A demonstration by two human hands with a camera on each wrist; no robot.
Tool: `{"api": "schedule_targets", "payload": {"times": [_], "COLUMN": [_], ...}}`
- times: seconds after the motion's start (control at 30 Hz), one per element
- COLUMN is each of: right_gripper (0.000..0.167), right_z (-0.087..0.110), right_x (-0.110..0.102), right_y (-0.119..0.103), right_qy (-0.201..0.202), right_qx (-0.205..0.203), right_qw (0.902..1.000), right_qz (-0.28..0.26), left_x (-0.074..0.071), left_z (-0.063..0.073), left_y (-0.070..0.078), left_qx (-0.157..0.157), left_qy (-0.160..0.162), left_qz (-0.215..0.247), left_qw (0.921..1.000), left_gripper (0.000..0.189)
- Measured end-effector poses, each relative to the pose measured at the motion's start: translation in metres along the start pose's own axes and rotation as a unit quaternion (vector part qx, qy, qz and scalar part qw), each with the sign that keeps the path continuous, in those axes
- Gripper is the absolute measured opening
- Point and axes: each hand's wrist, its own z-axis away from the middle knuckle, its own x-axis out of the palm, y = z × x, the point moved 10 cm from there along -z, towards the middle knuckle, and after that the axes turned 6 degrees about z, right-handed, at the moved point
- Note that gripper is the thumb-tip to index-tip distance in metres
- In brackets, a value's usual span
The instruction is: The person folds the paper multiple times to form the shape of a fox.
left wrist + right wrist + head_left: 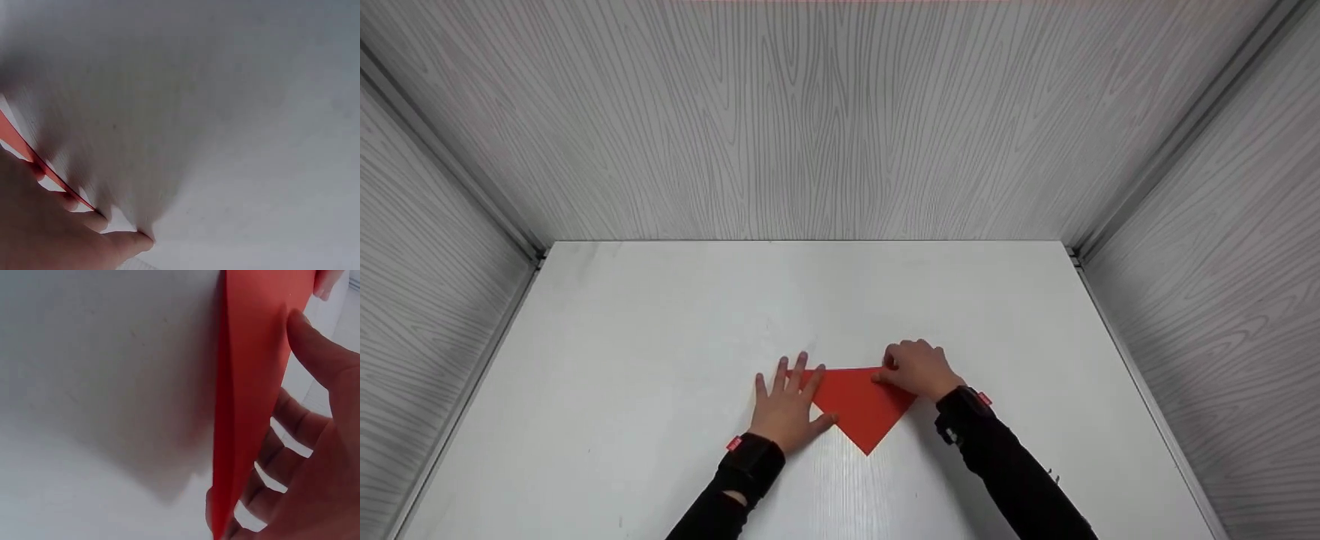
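A sheet of red paper (pixel 861 405), folded into a triangle, lies on the white table with its point toward the person. My left hand (pixel 784 417) rests flat with spread fingers over its left corner. In the left wrist view, the left fingertips (pixel 97 221) lie along the paper's red edge. At the right part of the top edge, my right hand (pixel 921 370) pinches the paper. The right wrist view shows the thumb (pixel 318 349) on the paper's face and curled fingers at its far edge, with a narrow gap between the layers.
The white table (pixel 660 322) has grey wood-grain panels around it: a back panel (pixel 810 120), a left panel (pixel 427 285) and a right panel (pixel 1222 300). Black sleeves and wrist bands cover both forearms.
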Motion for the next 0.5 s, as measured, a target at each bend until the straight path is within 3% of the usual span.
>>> {"api": "schedule_targets", "payload": {"times": [0.13, 0.33, 0.5], "right_gripper": [0.012, 0.006, 0.005], "right_z": [-0.001, 0.007, 0.019], "right_x": [-0.005, -0.014, -0.03], "right_y": [-0.004, -0.007, -0.009], "right_qy": [0.022, 0.041, 0.073], "right_qx": [-0.026, -0.036, -0.053], "right_qw": [0.9989, 0.9967, 0.9943], "right_qz": [-0.033, -0.061, -0.057], "left_x": [-0.003, -0.01, -0.028], "left_z": [0.0, 0.001, -0.003], "left_y": [0.001, 0.002, 0.012], "left_qx": [-0.003, -0.012, 0.01], "left_qy": [-0.006, -0.015, 0.03], "left_qz": [0.014, 0.065, 0.058], "left_qw": [0.9999, 0.9977, 0.9978], "left_gripper": [0.09, 0.094, 0.089]}}
